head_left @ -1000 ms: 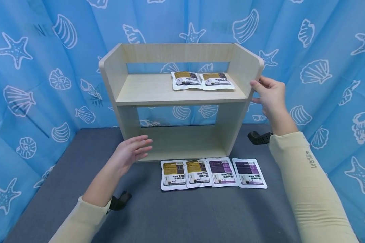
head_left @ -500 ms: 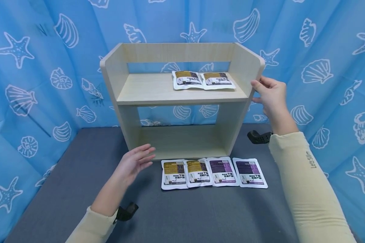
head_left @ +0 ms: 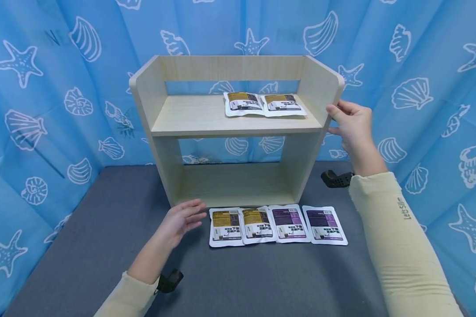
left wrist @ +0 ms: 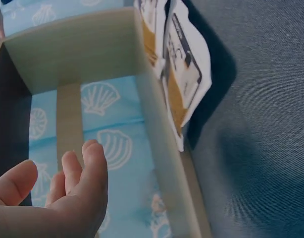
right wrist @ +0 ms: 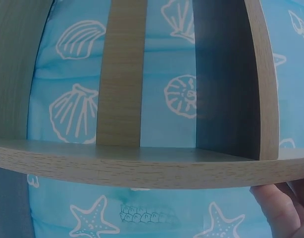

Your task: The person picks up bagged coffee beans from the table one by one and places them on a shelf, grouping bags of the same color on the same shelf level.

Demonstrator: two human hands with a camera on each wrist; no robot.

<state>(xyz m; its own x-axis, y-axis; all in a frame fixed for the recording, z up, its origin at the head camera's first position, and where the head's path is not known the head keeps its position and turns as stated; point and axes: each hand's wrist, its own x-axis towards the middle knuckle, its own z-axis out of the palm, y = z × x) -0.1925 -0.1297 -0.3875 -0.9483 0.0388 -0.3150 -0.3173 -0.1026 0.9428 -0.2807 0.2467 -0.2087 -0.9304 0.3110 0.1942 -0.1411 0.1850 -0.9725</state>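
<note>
A two-tier pale wooden shelf (head_left: 238,127) stands on the table. At its right side panel my right hand (head_left: 353,125) grips the front edge, thumb at the front; in the right wrist view the thumb (right wrist: 276,208) touches the panel, other fingers mostly hidden. Two gold-and-white pouches (head_left: 243,103) lie side by side on the upper tier, towards the right. In front of the shelf, two gold pouches (head_left: 226,226) and two purple pouches (head_left: 290,223) form a row. My left hand (head_left: 180,223) hovers left of that row, fingers extended, holding nothing.
A grey cloth (head_left: 262,281) covers the table. Behind it hangs a blue curtain (head_left: 103,88) with white shells and starfish. Black wrist devices (head_left: 170,281) sit on both wrists. The shelf's lower tier (head_left: 238,182) lies behind the row of pouches.
My left hand has moved down and slightly right, towards the leftmost gold pouch. The right hand keeps its grip on the shelf, and the pouches have stayed where they were.
</note>
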